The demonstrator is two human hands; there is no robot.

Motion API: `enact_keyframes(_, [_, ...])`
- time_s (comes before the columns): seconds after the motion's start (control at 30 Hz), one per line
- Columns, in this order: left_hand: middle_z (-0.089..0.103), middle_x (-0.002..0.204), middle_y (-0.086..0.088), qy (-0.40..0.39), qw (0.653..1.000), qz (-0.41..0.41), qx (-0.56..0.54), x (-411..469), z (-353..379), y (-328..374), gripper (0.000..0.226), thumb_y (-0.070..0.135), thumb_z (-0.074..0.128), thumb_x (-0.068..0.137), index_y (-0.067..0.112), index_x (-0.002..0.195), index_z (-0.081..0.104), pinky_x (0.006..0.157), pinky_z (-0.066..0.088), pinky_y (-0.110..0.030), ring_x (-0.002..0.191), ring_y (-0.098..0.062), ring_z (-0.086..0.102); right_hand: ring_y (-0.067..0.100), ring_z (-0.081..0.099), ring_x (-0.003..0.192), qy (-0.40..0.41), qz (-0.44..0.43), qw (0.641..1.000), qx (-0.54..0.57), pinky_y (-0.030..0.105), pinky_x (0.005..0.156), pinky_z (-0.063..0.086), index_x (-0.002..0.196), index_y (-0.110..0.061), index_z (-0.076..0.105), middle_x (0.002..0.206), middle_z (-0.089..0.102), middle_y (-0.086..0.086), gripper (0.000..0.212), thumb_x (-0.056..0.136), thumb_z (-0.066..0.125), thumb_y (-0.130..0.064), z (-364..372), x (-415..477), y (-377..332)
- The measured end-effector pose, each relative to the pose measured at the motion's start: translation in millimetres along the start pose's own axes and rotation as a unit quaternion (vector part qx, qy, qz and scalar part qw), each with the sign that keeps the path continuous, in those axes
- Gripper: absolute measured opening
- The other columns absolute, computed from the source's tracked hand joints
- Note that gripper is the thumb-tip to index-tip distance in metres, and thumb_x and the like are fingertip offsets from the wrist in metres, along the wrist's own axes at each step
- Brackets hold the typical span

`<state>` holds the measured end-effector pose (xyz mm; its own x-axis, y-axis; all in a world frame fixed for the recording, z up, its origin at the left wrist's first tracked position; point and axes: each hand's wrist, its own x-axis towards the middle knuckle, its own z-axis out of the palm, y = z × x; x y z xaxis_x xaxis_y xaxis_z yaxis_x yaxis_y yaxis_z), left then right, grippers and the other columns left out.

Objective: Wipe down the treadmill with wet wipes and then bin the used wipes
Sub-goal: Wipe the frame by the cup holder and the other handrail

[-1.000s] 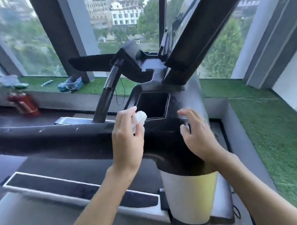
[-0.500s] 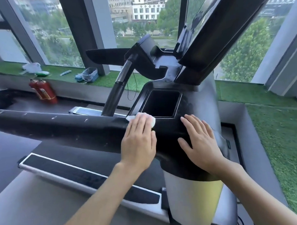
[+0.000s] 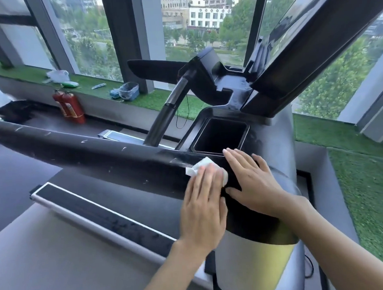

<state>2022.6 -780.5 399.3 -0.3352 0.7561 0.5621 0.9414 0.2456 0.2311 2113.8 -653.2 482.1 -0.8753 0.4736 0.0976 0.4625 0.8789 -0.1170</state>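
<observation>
Indoor gym room, treadmill (image 3: 99, 152) beside tall windows (image 3: 91, 40), city buildings (image 3: 210, 14) outside, artificial turf (image 3: 361, 182) ledge, fire extinguishers (image 3: 71, 107)

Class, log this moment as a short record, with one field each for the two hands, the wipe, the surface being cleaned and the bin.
Handrail: black, scuffed with pale marks
Wipe: white, crumpled, on the handrail
Left hand: flat, pressing the wipe down
Right hand: flat on the treadmill beside the wipe, holding nothing
Bin: small, lined, on the window ledge

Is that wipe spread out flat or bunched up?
Bunched: crumpled folds of the wipe poke out from under the flat left hand pressing it on the rail.
</observation>
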Motion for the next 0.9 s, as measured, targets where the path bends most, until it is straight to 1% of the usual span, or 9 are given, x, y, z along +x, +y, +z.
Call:
enact_keyframes(0.1, [0.003, 0.165, -0.018, 0.022, 0.988, -0.148, -0.024, -2, 9, -1, 0.065, 0.025, 0.036, 0.1, 0.001, 0.156, 0.013, 0.122, 0.02, -0.048, 0.153, -0.031, -0.001, 0.007, -0.006, 0.151, -0.012, 0.002, 1.0, -0.01, 0.037, 0.122, -0.004, 0.157, -0.028, -0.003, 0.165, 0.003, -0.012, 0.09, 0.092, 0.058, -0.039, 1, 2, -1])
enact_keyframes(0.27, [-0.003, 0.164, -0.019, 0.031, 0.983, -0.139, -0.12, -13, 36, 45, 0.062, 0.027, 0.023, 0.103, 0.002, 0.156, 0.004, 0.12, 0.02, -0.051, 0.152, -0.034, -0.004, 0.008, -0.006, 0.151, -0.026, -0.006, 0.999, -0.025, 0.037, 0.122, -0.003, 0.157, -0.03, -0.001, 0.165, 0.002, -0.011, 0.093, 0.085, 0.057, -0.028, 0, 0, 0])
enact_keyframes(0.33, [-0.005, 0.164, -0.017, 0.054, 0.973, -0.196, -0.109, -9, 39, 22, 0.064, 0.028, 0.024, 0.103, 0.003, 0.156, 0.0, 0.122, 0.017, -0.05, 0.153, -0.031, -0.006, 0.008, -0.008, 0.15, -0.042, -0.009, 0.999, -0.031, 0.037, 0.122, -0.003, 0.157, -0.03, -0.002, 0.165, 0.0, -0.01, 0.096, 0.081, 0.057, -0.026, -2, 0, 1])
enact_keyframes(0.43, [-0.016, 0.163, -0.016, 0.111, 0.928, -0.317, -0.162, 9, 34, -2, 0.071, 0.031, 0.024, 0.099, 0.002, 0.155, -0.009, 0.124, 0.003, -0.043, 0.151, -0.026, -0.016, 0.009, -0.008, 0.15, -0.047, -0.006, 0.998, -0.033, 0.038, 0.122, -0.003, 0.156, -0.03, -0.004, 0.164, -0.001, -0.01, 0.097, 0.08, 0.056, -0.026, -5, -1, -1])
enact_keyframes(0.53, [-0.024, 0.161, -0.014, 0.103, 0.913, -0.326, -0.223, 9, 40, 23, 0.07, 0.036, 0.018, 0.102, 0.002, 0.153, -0.014, 0.123, -0.008, -0.034, 0.15, -0.022, -0.022, 0.009, -0.009, 0.15, -0.048, -0.002, 0.998, -0.033, 0.039, 0.121, -0.004, 0.157, -0.03, -0.004, 0.164, -0.002, -0.009, 0.098, 0.08, 0.056, -0.027, -5, 0, -3])
enact_keyframes(0.67, [-0.039, 0.156, 0.001, 0.065, 0.906, -0.318, -0.273, -22, 56, 62, 0.071, 0.054, -0.001, 0.1, 0.009, 0.149, -0.025, 0.121, -0.01, -0.029, 0.149, -0.017, -0.025, 0.008, -0.012, 0.149, -0.059, -0.003, 0.998, -0.035, 0.039, 0.121, -0.004, 0.156, -0.03, -0.006, 0.164, -0.004, -0.009, 0.098, 0.079, 0.055, -0.024, -6, 0, -3])
enact_keyframes(0.73, [-0.042, 0.154, 0.002, 0.085, 0.865, -0.379, -0.317, -10, 57, 47, 0.068, 0.047, 0.008, 0.102, 0.013, 0.146, -0.031, 0.12, -0.013, -0.026, 0.146, -0.009, -0.028, 0.008, -0.012, 0.149, -0.06, -0.004, 0.998, -0.033, 0.038, 0.121, -0.005, 0.156, -0.03, -0.006, 0.164, -0.004, -0.009, 0.098, 0.079, 0.054, -0.023, -6, 0, -2])
enact_keyframes(0.83, [-0.035, 0.156, -0.002, 0.126, 0.761, -0.499, -0.395, 20, 49, 20, 0.068, 0.019, 0.025, 0.106, 0.007, 0.146, -0.03, 0.121, -0.013, -0.027, 0.142, -0.001, -0.028, 0.009, -0.011, 0.149, -0.059, -0.002, 0.998, -0.032, 0.038, 0.12, -0.006, 0.156, -0.031, -0.005, 0.164, -0.002, -0.009, 0.098, 0.078, 0.055, -0.024, -6, 0, -3])
enact_keyframes(0.9, [-0.033, 0.158, 0.001, 0.133, 0.731, -0.508, -0.435, 23, 45, 33, 0.066, 0.016, 0.024, 0.107, 0.008, 0.148, -0.027, 0.12, -0.012, -0.024, 0.143, 0.0, -0.025, 0.009, -0.01, 0.149, -0.055, 0.002, 0.998, -0.031, 0.038, 0.12, -0.005, 0.156, -0.031, -0.005, 0.164, -0.001, -0.01, 0.098, 0.076, 0.052, -0.027, -5, 0, -2])
